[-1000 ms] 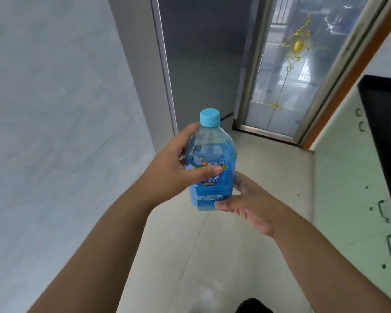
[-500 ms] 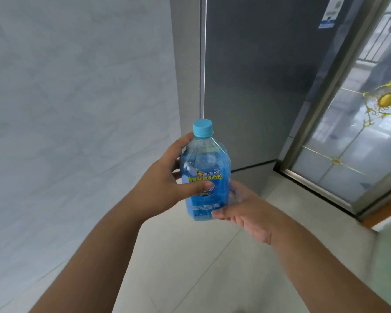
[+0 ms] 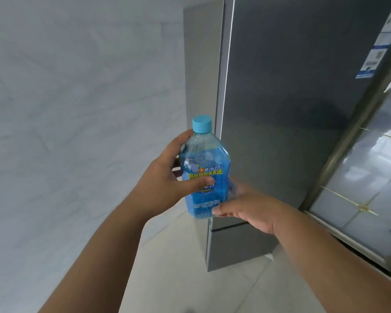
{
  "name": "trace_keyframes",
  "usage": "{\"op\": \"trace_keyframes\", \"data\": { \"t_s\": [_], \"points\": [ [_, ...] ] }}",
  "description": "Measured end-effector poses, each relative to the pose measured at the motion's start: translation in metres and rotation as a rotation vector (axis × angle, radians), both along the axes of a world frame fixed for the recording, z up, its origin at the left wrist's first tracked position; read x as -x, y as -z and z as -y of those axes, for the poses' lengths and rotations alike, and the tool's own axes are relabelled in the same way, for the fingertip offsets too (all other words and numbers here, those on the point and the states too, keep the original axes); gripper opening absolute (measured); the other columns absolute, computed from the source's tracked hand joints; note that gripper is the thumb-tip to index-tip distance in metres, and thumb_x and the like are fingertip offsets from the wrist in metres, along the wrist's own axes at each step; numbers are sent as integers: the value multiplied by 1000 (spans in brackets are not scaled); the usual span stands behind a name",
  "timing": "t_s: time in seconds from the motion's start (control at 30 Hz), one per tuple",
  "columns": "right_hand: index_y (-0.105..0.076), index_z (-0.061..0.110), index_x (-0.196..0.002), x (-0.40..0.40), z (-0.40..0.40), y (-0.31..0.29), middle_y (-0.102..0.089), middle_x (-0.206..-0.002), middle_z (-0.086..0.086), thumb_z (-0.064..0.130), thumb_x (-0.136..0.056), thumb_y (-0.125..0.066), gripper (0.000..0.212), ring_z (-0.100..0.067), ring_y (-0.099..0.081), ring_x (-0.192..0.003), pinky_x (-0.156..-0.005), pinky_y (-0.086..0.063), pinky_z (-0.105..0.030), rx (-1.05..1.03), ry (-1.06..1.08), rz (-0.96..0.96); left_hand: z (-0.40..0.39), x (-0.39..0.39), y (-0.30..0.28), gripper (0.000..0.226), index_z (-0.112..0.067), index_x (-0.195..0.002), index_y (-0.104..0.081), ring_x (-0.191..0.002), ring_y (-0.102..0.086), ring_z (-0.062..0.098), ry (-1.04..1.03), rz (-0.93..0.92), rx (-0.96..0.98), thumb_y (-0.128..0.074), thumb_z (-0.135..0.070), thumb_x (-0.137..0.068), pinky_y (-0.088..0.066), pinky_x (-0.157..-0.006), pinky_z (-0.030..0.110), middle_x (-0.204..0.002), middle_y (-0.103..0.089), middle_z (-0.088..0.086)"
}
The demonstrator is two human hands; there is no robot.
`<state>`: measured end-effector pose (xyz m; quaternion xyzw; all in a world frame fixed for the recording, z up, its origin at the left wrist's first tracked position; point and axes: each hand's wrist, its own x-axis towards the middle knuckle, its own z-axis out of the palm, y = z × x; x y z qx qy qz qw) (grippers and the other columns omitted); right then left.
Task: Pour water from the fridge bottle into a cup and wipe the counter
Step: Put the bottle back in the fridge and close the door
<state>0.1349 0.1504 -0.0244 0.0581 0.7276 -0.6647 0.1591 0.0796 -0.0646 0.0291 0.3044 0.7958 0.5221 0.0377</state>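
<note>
A clear plastic bottle (image 3: pixel 204 168) with a blue label and a light blue screw cap (image 3: pixel 202 124) stands upright in mid-air at the centre of view, cap on. My left hand (image 3: pixel 167 177) wraps its left side, thumb across the label. My right hand (image 3: pixel 248 207) touches the bottle's lower right, fingers partly behind it. Just behind the bottle is the grey fridge (image 3: pixel 287 109), its doors closed. No cup or cloth is in view.
A pale marbled wall (image 3: pixel 77 109) fills the left. A glass door (image 3: pixel 370 177) with a metal frame and gold ornament stands to the right of the fridge. Stickers (image 3: pixel 379 41) sit on the fridge's upper right. Light floor tiles (image 3: pixel 212 290) lie below.
The view has swung left and up: the fridge now fills the background and the glass door slid right. The bottle stays held by both hands, a little closer to the fridge.
</note>
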Motion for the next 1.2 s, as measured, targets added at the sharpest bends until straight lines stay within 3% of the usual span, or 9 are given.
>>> {"op": "trace_keyframes", "data": {
  "t_s": [0.1, 0.2, 0.27, 0.33, 0.43, 0.53, 0.7, 0.87, 1.2],
  "points": [
    [-54, 42, -140, 50, 4, -23, -64, -140, 12, 22, -89, -81, 61, -7, -63, -125, -114, -46, -45, -270, -11, -56, 5, 52, -17, 82, -46, -147, -40, -113, -68, 3, -16, -47, -33, -85, -30, -80, -59, -96, 24, -125, -67, -21],
    [-35, 37, -157, 98, 4, -46, -41, -162, 12, 58, -92, -68, 76, -10, -47, -142, -118, -40, -41, -906, 14, -251, 9, 102, -30, 83, -53, -143, -39, -111, -69, 2, -81, -98, -98, -87, -27, -81, -60, -89, 20, -125, -66, -22],
    [-40, 27, -156, 126, 5, -60, -45, -158, 5, 54, -101, -54, 63, -17, -47, -142, -116, -39, -40, -1335, -10, -475, 7, 130, -34, 83, -54, -141, -39, -110, -70, 4, -103, -120, -115, -89, -26, -81, -61, -89, 24, -126, -66, -20],
    [-56, 21, -143, 152, 3, -67, -61, -140, -2, 48, -104, -46, 48, -21, -54, -133, -120, -34, -41, -1572, -61, -596, 3, 153, -32, 82, -55, -139, -40, -108, -70, 4, -107, -120, -99, -89, -26, -80, -62, -90, 27, -125, -66, -19],
    [-67, 16, -118, 182, -6, -62, -70, -115, -6, 39, -101, -46, 35, -25, -61, -118, -127, -18, -46, -1840, -183, -535, -2, 176, -26, 79, -54, -137, -42, -105, -69, 0, -113, -95, -83, -90, -29, -79, -62, -88, 27, -123, -66, -20],
    [-72, 15, -112, 199, -13, -51, -71, -110, -6, 26, -99, -49, 29, -27, -60, -117, -129, -9, -49, -2079, -353, -399, -8, 193, -20, 79, -54, -137, -43, -103, -69, -1, -102, -71, -64, -90, -31, -78, -62, -86, 27, -121, -66, -22],
    [-74, 16, -109, 215, -15, -40, -67, -106, -3, 26, -98, -52, 27, -30, -52, -114, -112, -30, -49, -2160, -366, -423, -18, 212, -14, 79, -55, -137, -41, -101, -69, -3, -60, -62, -4, -90, -31, -78, -60, -85, 24, -120, -65, -24],
    [-75, 15, -101, 220, -17, -21, -67, -98, -3, 28, -98, -53, 26, -30, -54, -109, -109, -33, -48, -2118, -295, -462, -26, 223, -5, 76, -54, -134, -39, -102, -68, -1, -45, -40, 9, -87, -32, -80, -56, -81, 17, -119, -63, -26],
    [-77, 19, -80, 223, -20, -8, -64, -78, 0, 34, -89, -66, 21, -28, -58, -93, -99, -33, -45, -2119, -192, -538, -23, 233, 17, 77, -49, -140, -41, -108, -69, 8, 10, -4, 68, -87, -33, -81, -62, -90, 29, -126, -64, -20]
  ]
}}
